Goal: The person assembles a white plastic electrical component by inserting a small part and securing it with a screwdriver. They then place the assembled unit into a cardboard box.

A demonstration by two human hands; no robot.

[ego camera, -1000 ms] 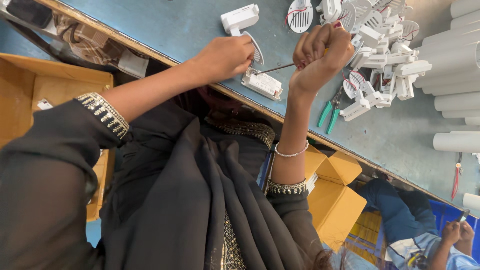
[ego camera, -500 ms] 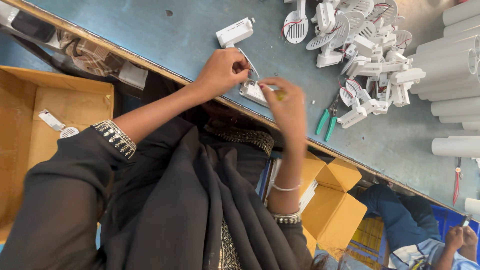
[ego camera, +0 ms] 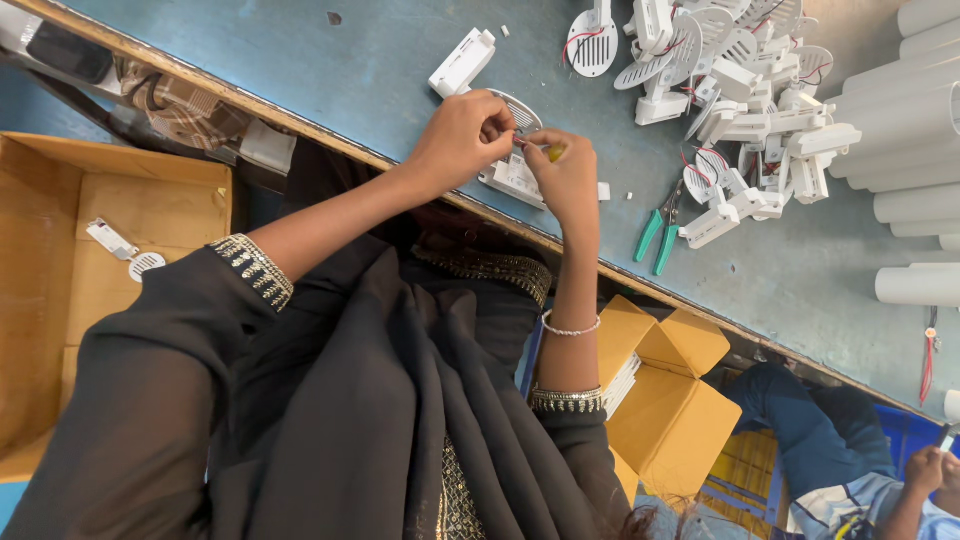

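Note:
My left hand point(ego camera: 460, 140) pinches a small white plastic part with a grille point(ego camera: 512, 176) that lies on the blue-grey table point(ego camera: 330, 80) near its front edge. Right beside it, my right hand point(ego camera: 566, 180) is closed around a thin screwdriver with a yellow handle point(ego camera: 551, 153). The tool's tip is hidden between my fingers at the part. The two hands touch over the part. Black sleeves with beaded cuffs cover both arms.
A heap of white plastic parts with red wires point(ego camera: 750, 90) lies at the back right, beside white tubes point(ego camera: 925, 100). Green-handled pliers point(ego camera: 655, 235) and a white block point(ego camera: 462, 62) lie nearby. Cardboard boxes point(ego camera: 100, 250) point(ego camera: 670, 390) stand below the table. Another person point(ego camera: 880, 480) sits at the lower right.
My right hand came down from a raised position with the screwdriver and met my left hand at the white part. My left hand stayed on the part.

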